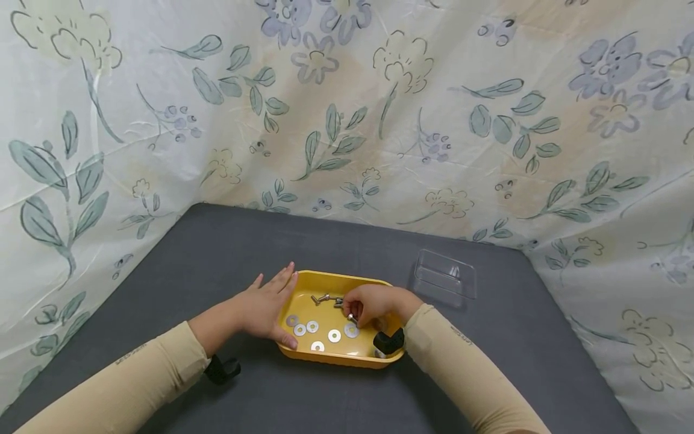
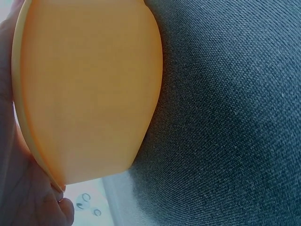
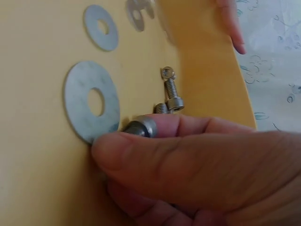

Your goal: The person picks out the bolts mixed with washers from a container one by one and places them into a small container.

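Observation:
A yellow tray [image 1: 347, 360] holds several flat metal washers [image 1: 334, 336] and a small group of socket-head screws [image 1: 324, 298] near its far side. Spread along the tray's left end, my left hand [image 1: 265, 307] touches the rim with straight fingers; its wrist view shows the tray's outer wall [image 2: 89, 94]. Inside the tray, my right hand [image 1: 374, 302] pinches one screw [image 3: 147, 126] between thumb and fingers. Just beyond the thumb tip lies a large washer [image 3: 80, 101]. The held screw's lower part is hidden by the thumb.
A clear plastic box [image 1: 444, 274] sits behind the tray to the right on the grey tabletop [image 1: 260, 241]. Floral curtains [image 1: 347, 120] hang around the back and sides. A black strap [image 1: 222, 369] is at the left wrist, another [image 1: 388, 342] at the right.

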`<action>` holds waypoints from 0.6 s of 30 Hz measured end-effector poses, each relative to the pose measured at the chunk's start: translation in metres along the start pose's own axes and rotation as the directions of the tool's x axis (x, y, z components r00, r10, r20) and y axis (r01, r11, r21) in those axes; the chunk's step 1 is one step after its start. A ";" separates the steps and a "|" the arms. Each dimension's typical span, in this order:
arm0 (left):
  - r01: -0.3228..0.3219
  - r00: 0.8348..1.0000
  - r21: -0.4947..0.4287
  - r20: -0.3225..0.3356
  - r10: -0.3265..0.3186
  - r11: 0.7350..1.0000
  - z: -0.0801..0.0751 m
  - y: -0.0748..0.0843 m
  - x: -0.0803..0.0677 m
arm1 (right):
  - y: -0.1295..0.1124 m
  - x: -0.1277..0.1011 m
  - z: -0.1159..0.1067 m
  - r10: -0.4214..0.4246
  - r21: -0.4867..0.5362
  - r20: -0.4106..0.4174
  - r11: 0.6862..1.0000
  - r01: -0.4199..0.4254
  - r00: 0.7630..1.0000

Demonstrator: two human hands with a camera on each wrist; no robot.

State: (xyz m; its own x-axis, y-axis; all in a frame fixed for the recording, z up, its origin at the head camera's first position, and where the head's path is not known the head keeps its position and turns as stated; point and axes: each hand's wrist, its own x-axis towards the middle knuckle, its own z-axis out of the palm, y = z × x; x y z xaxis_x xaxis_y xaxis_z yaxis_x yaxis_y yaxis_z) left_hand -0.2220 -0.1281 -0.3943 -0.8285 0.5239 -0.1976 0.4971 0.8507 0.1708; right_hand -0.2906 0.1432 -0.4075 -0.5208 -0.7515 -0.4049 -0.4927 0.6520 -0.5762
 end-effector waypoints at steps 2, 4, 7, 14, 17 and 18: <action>0.001 1.000 -0.004 0.005 -0.001 1.000 -0.001 0.001 -0.001 | 0.002 0.000 0.001 -0.011 0.005 -0.010 1.000 0.011 1.000; -0.004 1.000 -0.001 0.005 0.004 1.000 -0.001 0.002 -0.002 | 0.005 0.000 0.002 -0.018 0.022 -0.028 1.000 0.018 0.999; -0.007 1.000 0.007 0.000 0.007 1.000 -0.001 0.001 -0.002 | 0.008 0.000 0.002 -0.011 0.053 -0.053 0.999 0.014 0.999; -0.023 1.000 -0.002 -0.001 0.023 1.000 -0.002 0.002 -0.001 | 0.011 0.001 0.003 0.007 0.113 -0.059 0.994 -0.001 0.998; -0.023 1.000 -0.002 0.002 0.023 1.000 -0.002 0.002 -0.001 | 0.010 0.001 0.003 0.005 0.122 -0.057 0.992 0.002 0.998; -0.024 1.000 0.001 0.001 0.024 1.000 -0.002 0.002 -0.001 | 0.010 0.001 0.002 0.005 0.123 -0.060 0.992 0.002 0.998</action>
State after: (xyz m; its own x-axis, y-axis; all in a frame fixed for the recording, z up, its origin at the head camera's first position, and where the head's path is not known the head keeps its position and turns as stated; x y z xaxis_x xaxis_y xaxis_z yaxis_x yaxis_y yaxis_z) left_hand -0.2204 -0.1274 -0.3920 -0.8162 0.5438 -0.1950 0.5167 0.8381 0.1749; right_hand -0.2944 0.1487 -0.4150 -0.5647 -0.7405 -0.3644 -0.4046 0.6333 -0.6597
